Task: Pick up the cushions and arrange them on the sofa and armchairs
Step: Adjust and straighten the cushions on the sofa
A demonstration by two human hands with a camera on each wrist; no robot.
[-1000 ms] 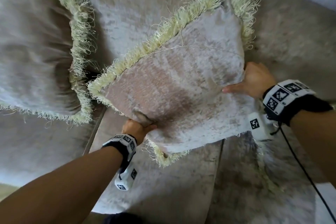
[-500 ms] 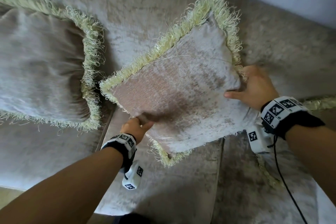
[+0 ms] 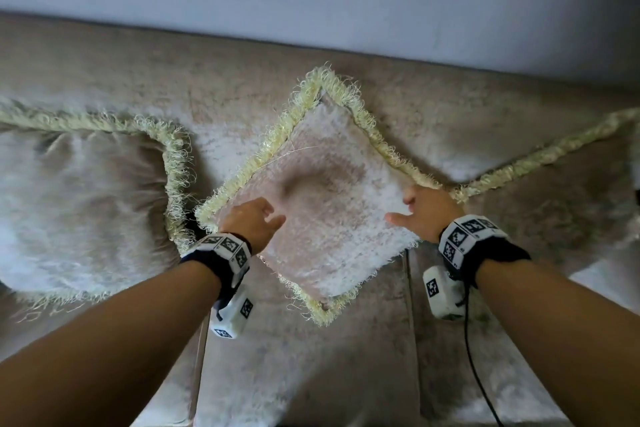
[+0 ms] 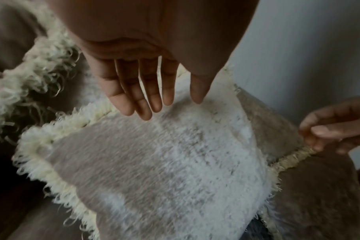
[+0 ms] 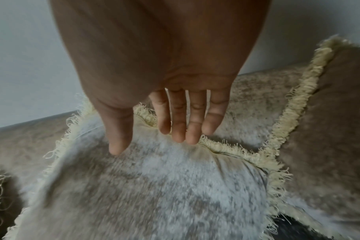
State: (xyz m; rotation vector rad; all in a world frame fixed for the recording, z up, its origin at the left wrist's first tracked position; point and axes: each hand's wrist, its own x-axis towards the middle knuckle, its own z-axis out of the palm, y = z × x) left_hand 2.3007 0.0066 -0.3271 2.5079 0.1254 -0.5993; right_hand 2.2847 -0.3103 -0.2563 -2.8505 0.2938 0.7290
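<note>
Plainly both hands, left (image 3: 254, 220) and right (image 3: 424, 213), slack-fingered beside unlabelled cushion (image 3: 322, 215).

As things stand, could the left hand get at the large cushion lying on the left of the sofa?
Probably yes. The left hand is open over the middle cushion, holding nothing, and the large cushion lies right beside it with nothing between them.

No readable text; wrist bands (image 3: 228, 248) carry only square marker patterns.
</note>
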